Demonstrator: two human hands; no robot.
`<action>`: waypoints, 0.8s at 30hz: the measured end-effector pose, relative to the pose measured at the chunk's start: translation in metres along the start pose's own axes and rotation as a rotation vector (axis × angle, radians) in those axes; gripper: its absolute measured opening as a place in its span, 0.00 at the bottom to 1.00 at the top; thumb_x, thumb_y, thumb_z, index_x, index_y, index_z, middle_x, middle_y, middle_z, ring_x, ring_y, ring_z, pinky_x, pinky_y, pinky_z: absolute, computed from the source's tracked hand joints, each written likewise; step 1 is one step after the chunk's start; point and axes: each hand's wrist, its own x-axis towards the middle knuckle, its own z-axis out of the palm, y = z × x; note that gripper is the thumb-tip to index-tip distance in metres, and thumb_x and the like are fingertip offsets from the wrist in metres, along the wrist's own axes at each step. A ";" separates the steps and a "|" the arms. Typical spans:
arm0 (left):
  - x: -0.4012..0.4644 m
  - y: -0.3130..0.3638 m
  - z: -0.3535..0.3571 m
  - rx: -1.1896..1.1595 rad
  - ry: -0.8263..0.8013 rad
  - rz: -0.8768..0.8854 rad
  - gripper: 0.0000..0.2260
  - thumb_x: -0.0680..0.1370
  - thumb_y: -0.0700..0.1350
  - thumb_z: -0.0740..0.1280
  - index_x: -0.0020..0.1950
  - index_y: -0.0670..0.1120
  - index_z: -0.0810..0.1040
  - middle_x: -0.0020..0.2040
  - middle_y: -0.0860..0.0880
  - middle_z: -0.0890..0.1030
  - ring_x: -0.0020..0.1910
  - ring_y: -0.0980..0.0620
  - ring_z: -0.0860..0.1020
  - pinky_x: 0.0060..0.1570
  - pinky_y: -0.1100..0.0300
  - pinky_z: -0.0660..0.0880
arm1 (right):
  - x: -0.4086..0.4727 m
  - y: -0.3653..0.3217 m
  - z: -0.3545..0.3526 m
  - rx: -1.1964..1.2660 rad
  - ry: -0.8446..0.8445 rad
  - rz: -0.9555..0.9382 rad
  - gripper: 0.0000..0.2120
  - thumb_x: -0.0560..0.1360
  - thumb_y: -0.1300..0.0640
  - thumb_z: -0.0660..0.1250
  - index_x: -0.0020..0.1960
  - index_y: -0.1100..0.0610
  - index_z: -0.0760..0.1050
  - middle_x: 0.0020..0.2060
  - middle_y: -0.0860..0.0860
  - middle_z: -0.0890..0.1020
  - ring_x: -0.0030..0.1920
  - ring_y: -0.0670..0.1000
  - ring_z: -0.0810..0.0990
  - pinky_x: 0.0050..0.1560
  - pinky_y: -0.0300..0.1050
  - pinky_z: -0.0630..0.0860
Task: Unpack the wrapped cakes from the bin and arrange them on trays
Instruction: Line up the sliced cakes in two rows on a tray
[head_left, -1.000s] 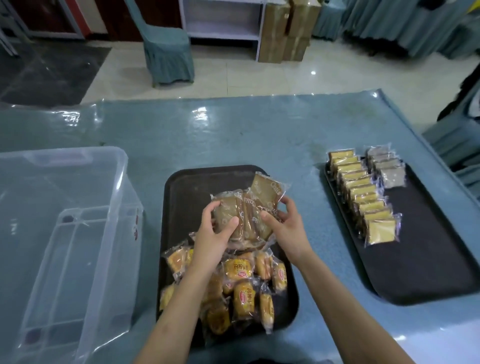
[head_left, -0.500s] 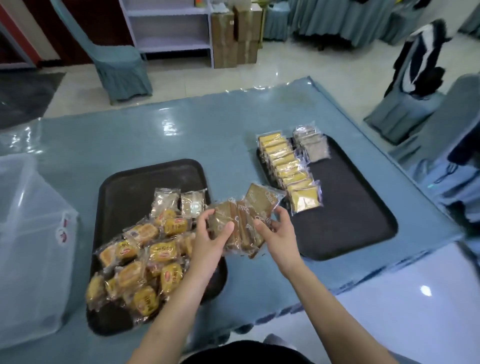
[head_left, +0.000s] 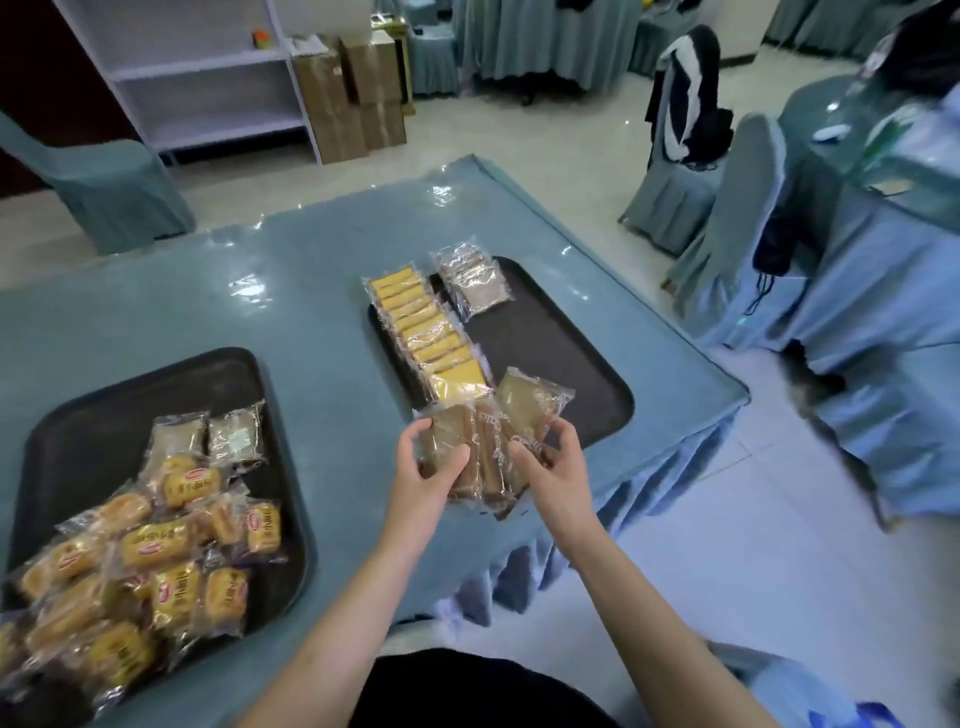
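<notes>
- Left tray (head_left: 47, 441): loose pile of yellow wrapped cakes (head_left: 156, 545), unsorted.
- My left hand (head_left: 423, 475) and right hand (head_left: 553, 470) both grasp a bunch of brown wrapped cakes (head_left: 488, 441); bunch has moved off the left tray, now over the right tray's (head_left: 571, 364) near edge.
- Yellow row (head_left: 421, 332) and grey packs (head_left: 472, 280) already arranged; I judge placing comes next.

Bright, even room light throws white glare spots on the table's (head_left: 322, 312) plastic cover beyond the hands, while wide-angle bending and blur smear the edges.
</notes>
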 end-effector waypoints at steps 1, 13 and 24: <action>0.002 0.001 0.009 -0.004 -0.012 0.005 0.27 0.69 0.68 0.76 0.65 0.72 0.70 0.64 0.49 0.82 0.63 0.47 0.81 0.67 0.40 0.75 | 0.002 0.000 -0.009 0.016 0.006 0.001 0.22 0.79 0.56 0.74 0.70 0.48 0.70 0.61 0.48 0.83 0.57 0.44 0.84 0.57 0.47 0.84; 0.062 0.002 0.093 0.002 -0.045 -0.021 0.29 0.68 0.70 0.77 0.65 0.73 0.69 0.69 0.55 0.78 0.67 0.47 0.78 0.67 0.40 0.76 | 0.071 0.002 -0.077 -0.059 0.023 0.061 0.22 0.80 0.55 0.73 0.70 0.48 0.69 0.58 0.43 0.83 0.54 0.37 0.83 0.50 0.35 0.80; 0.138 -0.003 0.169 -0.164 -0.074 -0.208 0.36 0.73 0.49 0.80 0.73 0.66 0.64 0.63 0.49 0.83 0.58 0.51 0.84 0.59 0.49 0.82 | 0.189 0.020 -0.133 -0.224 -0.058 0.255 0.15 0.79 0.44 0.70 0.60 0.51 0.72 0.57 0.54 0.82 0.58 0.55 0.84 0.63 0.58 0.81</action>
